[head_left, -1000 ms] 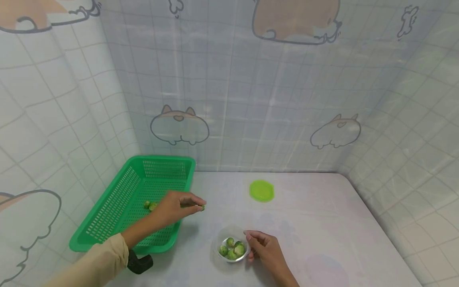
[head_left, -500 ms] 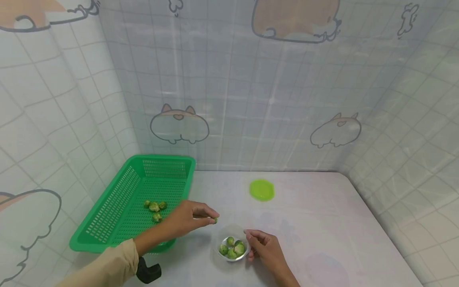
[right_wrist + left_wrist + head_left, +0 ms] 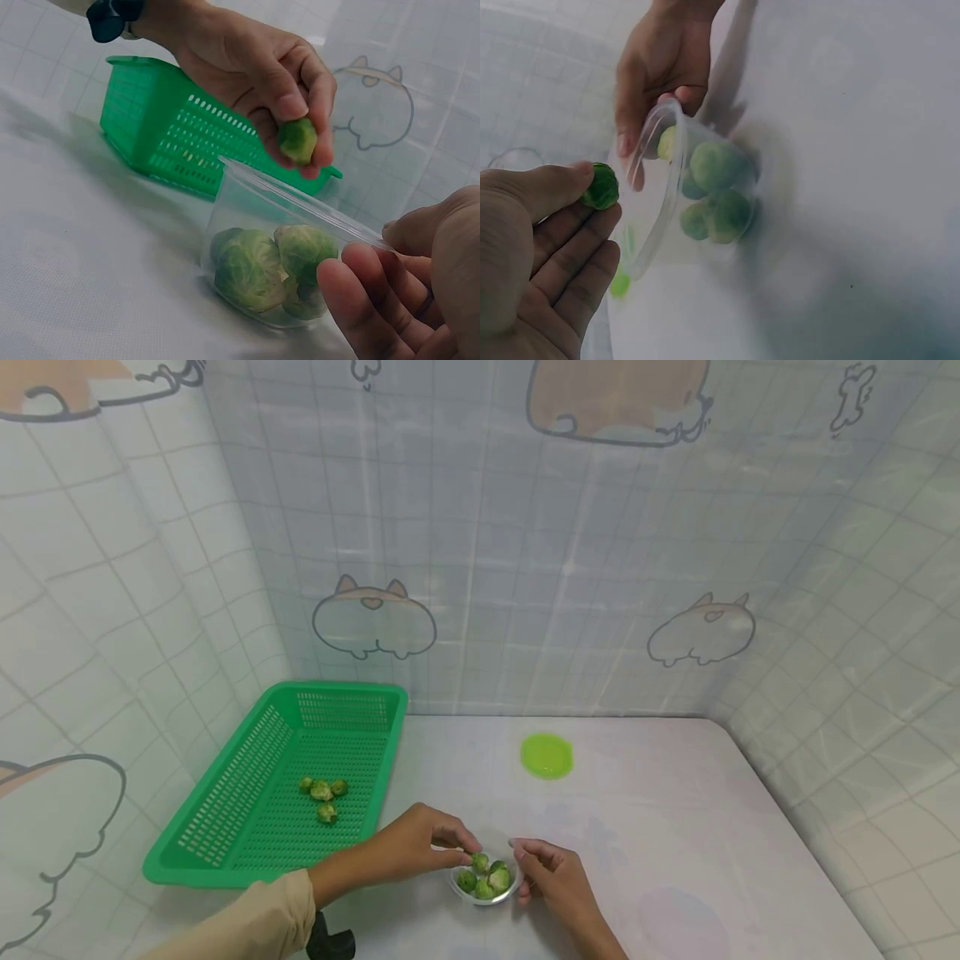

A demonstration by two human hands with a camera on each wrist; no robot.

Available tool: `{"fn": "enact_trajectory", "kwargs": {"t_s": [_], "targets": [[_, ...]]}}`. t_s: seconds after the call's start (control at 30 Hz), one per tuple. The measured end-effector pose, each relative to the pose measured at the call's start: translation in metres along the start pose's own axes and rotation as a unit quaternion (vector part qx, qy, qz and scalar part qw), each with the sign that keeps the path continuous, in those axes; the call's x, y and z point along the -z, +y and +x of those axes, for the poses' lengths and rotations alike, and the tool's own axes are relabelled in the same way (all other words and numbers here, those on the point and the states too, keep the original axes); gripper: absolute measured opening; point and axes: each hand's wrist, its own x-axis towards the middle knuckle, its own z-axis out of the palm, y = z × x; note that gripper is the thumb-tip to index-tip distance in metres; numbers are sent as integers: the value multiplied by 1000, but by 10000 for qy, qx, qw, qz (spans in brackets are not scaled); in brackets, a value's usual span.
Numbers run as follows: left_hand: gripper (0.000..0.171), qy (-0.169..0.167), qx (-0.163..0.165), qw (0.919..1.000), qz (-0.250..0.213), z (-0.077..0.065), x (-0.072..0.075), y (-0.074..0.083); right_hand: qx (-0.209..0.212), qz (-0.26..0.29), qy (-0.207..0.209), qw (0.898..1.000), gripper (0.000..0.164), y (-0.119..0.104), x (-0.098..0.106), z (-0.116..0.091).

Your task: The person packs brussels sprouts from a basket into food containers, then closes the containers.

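Observation:
My left hand (image 3: 412, 847) pinches a Brussels sprout (image 3: 298, 141) between thumb and fingertips, just above the open mouth of a clear plastic tub (image 3: 247, 196). Several more Brussels sprouts (image 3: 251, 270) lie at the bottom of the tub, which stands on the table. On its right side, my right hand (image 3: 557, 881) holds the tub's rim between thumb and fingers. The left wrist view shows the held sprout beside the rim, level with the fingertips of my left hand (image 3: 540, 262).
A green perforated basket (image 3: 345, 747) stands at the left, with several Brussels sprouts (image 3: 321, 790) on its floor. Farther back on the white table (image 3: 660, 793) lies a bright green lid (image 3: 547, 756). Tile-patterned curtains (image 3: 510, 568) enclose the table's back and sides.
My left hand has moved right and toward me, from beside the basket to over the tub, carrying the sprout. The right hand keeps its place at the rim.

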Motion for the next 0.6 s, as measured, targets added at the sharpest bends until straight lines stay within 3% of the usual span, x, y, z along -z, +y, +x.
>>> {"fn": "enact_trajectory", "kwargs": {"t_s": [0.2,0.4,0.6], "targets": [[12,-307,-319,9981,419,4,-10,1,89,-7,-52,9999,44,0,1,0],[12,-483,-551,9921,1017,7,-17,4,103,-16,-79,9999,44,0,2,1],[11,-643,-749,9862,1328,9,-21,5,70,-11,-98,9999,44,0,3,1]]}}
